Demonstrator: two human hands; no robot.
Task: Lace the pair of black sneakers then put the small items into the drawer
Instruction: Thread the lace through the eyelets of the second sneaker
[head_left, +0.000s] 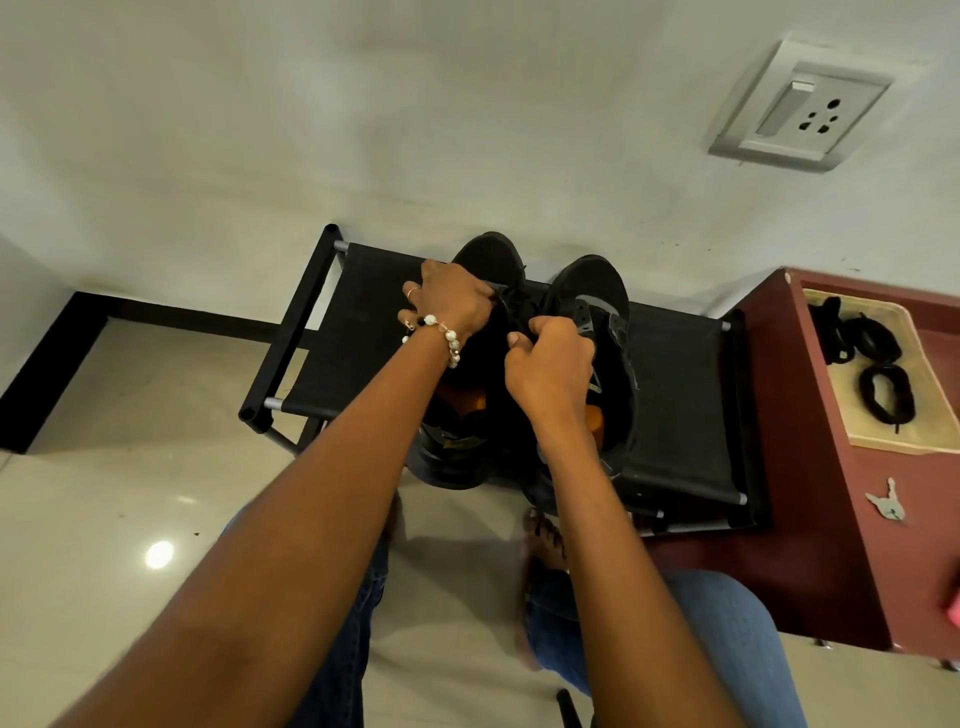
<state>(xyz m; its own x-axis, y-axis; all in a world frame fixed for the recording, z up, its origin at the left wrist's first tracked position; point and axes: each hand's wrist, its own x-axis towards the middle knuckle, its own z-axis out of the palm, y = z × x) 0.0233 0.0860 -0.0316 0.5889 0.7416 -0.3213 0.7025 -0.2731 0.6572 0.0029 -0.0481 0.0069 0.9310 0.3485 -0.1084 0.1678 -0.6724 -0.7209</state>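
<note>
- Sneakers (587, 291): side by side on rack (675, 384).
- Left hand (452, 299): fingers curled on lace (511, 304) of left sneaker.
- Right hand (550, 364): fingers pinching lace.

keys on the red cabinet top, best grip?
Pinch the keys from straight above, near the joined end toward the person where the blades meet. They lie flat, fanned out on the red cabinet top, with bare surface around them, so probably no side entry.
</note>
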